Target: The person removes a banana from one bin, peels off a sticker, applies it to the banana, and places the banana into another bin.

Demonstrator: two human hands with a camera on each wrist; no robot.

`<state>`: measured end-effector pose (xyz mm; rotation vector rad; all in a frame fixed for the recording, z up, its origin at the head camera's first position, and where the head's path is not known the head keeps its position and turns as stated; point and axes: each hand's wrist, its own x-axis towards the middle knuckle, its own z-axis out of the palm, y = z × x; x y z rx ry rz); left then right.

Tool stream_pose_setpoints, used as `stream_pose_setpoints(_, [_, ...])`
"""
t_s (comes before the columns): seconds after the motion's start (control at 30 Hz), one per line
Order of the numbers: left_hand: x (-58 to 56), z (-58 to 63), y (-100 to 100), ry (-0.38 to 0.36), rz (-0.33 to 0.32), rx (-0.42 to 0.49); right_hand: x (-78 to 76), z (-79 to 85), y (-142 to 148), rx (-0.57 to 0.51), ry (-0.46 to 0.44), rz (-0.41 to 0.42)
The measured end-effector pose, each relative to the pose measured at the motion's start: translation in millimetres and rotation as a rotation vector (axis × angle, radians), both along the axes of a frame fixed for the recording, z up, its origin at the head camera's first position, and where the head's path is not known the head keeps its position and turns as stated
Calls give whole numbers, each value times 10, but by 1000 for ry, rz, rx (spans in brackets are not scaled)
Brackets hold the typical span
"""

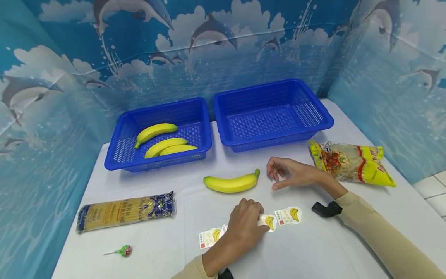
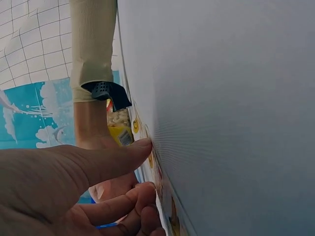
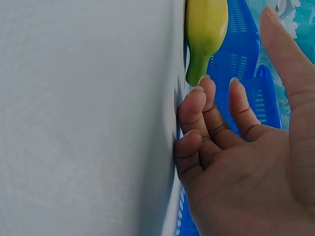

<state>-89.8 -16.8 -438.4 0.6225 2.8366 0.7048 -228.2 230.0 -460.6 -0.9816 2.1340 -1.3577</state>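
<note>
My left hand (image 1: 242,224) rests over a row of small white cards with a banana picture, its thumb and bent fingers apart and touching down around one card (image 1: 270,222). Part of the row is hidden beneath this hand. Beyond it to the right lies another card (image 1: 288,216), and a further card (image 1: 208,238) shows on the left. My right hand (image 1: 294,172) hovers low over the table with loosely bent fingers and holds nothing. Its fingertips are close to the green stem of a yellow banana (image 1: 231,183); in the right wrist view they overlap that stem (image 3: 198,66).
A blue basket (image 1: 158,164) at the back left holds several bananas. Right of it stands a second blue basket (image 1: 275,140). A bag of dried food (image 1: 352,162) lies at the right, a spaghetti pack (image 1: 126,212) at the left and a lollipop (image 1: 125,251) at the front left.
</note>
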Motion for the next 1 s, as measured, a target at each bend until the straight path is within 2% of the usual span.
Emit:
stream_pose_setpoints(0.13, [-2, 12, -7, -18, 17, -17, -3, -4, -11, -4, -9, -39])
stream_pose_setpoints(0.27, [-20, 10, -15, -52, 26, -7, -31, -11, -3, -70, -21, -140])
stream_pose_setpoints(0.43, [-26, -6, -24, -51, 25, 17, -73, -9, 41, -178, 43, -254])
stream_pose_setpoints(0.57, [-16, -19, -21, -46, 15, 25, -92, -7, 67, -200, 87, -305])
stream_pose_setpoints(0.77, [10, -23, -4, -20, 3, 27, -101, -3, 79, -192, 100, -321])
stream_pose_setpoints(0.93, [16, -20, 7, -9, 5, 37, -68, 16, 88, -170, 71, -261])
stream_pose_setpoints(1.0, [6, -19, 5, -28, 8, 54, -43, 32, 87, -161, 61, -226])
